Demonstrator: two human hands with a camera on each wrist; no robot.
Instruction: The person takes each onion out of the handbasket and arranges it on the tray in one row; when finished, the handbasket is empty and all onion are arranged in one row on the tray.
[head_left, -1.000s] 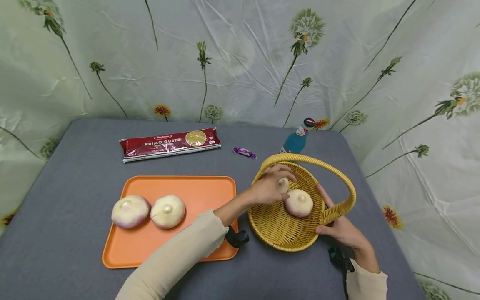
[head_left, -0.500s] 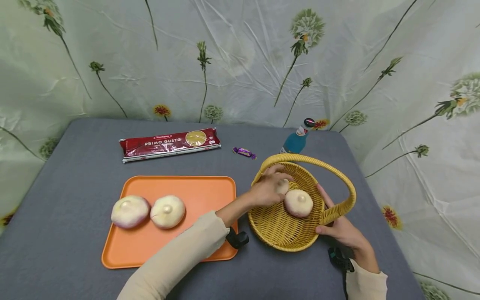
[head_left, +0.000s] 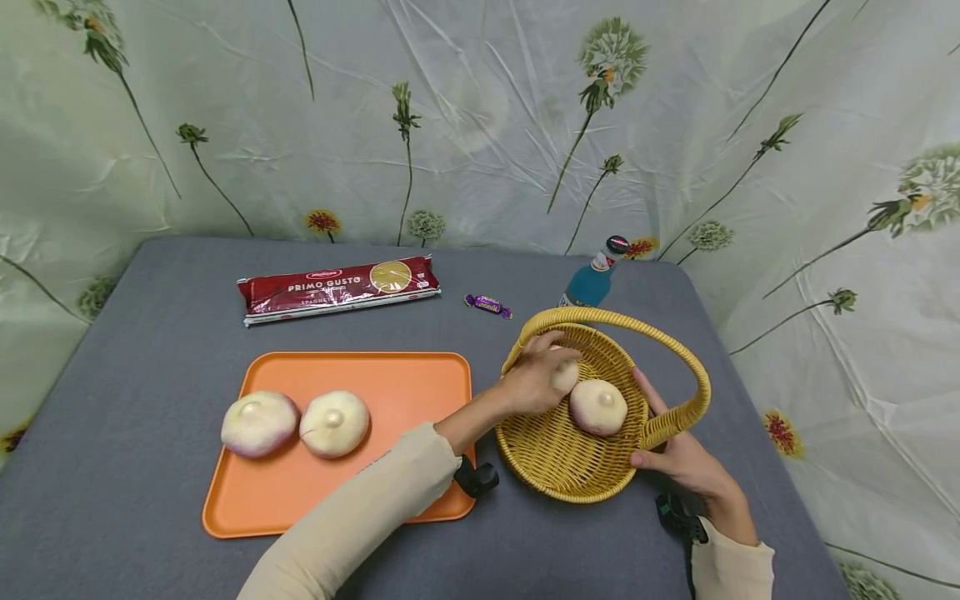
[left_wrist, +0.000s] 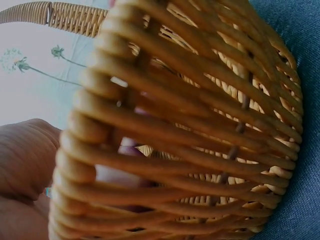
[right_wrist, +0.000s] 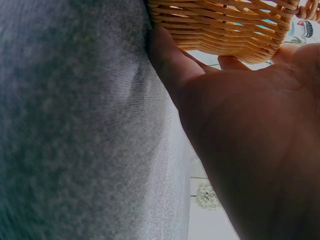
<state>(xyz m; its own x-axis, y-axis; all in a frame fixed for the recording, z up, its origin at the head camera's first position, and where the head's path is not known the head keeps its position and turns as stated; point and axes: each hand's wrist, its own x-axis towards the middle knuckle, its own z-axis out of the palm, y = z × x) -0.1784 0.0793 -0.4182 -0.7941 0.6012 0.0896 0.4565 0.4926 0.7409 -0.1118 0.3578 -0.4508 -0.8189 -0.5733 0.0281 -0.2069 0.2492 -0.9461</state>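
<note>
- gray table [head_left: 420, 567]
- orange tray [head_left: 420, 379], narrow gap off its right edge
- wicker basket [head_left: 573, 483], inside the table's right edge
- left hand [head_left: 534, 381], past the basket's left rim, grasping a turnip [head_left: 567, 375]
- right hand [head_left: 690, 462], gripping the right rim

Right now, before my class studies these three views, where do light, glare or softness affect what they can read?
Head view: fairly evenly lit, with shiny creases on the backdrop; left wrist view: the close basket looks soft, the backdrop washed out; right wrist view: the right hand is dark and shadowed, the backdrop behind it bright.
</note>
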